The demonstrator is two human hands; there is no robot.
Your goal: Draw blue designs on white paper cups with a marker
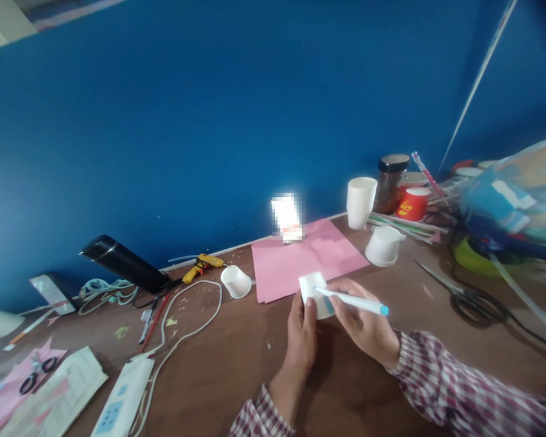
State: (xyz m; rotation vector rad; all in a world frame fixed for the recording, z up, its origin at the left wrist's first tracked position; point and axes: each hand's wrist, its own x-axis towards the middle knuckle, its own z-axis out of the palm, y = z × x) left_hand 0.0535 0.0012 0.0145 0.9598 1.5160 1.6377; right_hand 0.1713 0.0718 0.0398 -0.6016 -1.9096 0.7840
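Note:
My left hand [303,328] is wrapped round a white paper cup [310,285], which tilts above the brown table. A white marker with a light-blue end [357,300] is pinched in my right hand [361,318], its tip at the cup's side. A bluish patch shows low on the cup near my right fingers. Pink paper sheets [282,273] lie just beyond both hands. One white paper cup [235,282] stands upside down to the left of the sheets, and another inverted cup [383,247] is to their right.
Scissors [475,303] lie at right, near a stack of white cups [361,200], a dark-lidded jar [390,185] and a red cup [412,204]. At left are a yellow glue gun [202,267], a black bottle [125,264] and a power strip [125,397] with its cable. A blue wall rises behind.

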